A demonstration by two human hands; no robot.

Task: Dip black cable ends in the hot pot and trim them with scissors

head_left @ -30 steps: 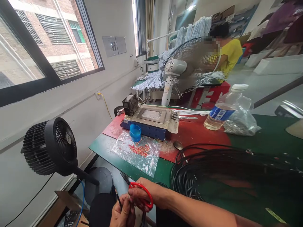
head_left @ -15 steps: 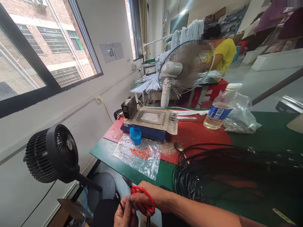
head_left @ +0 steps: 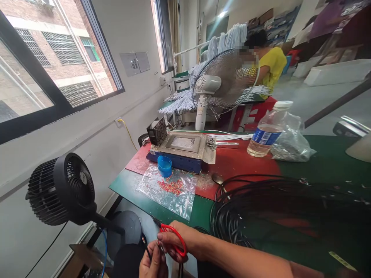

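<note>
Low in the head view, my left hand [head_left: 153,264] is closed on a thin black cable [head_left: 148,253]. Its stripped end with a bit of coloured wire stands up beside the fingers. My right hand [head_left: 181,236] holds red-handled scissors [head_left: 183,247], the loop round the hand and the dark blades pointing up and left. The fingertips of both hands meet at the cable, and what lies between them is too small to make out. Further black strands hang below my right hand. Both hands are just in front of the green table edge.
On the table [head_left: 121,185] are a plastic bag [head_left: 182,206] with red and yellow bits, a blue cup [head_left: 164,166], a blue-sided heating unit [head_left: 174,161], a spoon [head_left: 217,178], black cable coils [head_left: 228,222] and a bottle [head_left: 265,137]. A black fan [head_left: 78,185] stands left; a co-worker [head_left: 272,65] sits beyond.
The view has shifted slightly. My right thumb and the scissors have moved a little upward, while my left hand keeps its hold on the cable.
</note>
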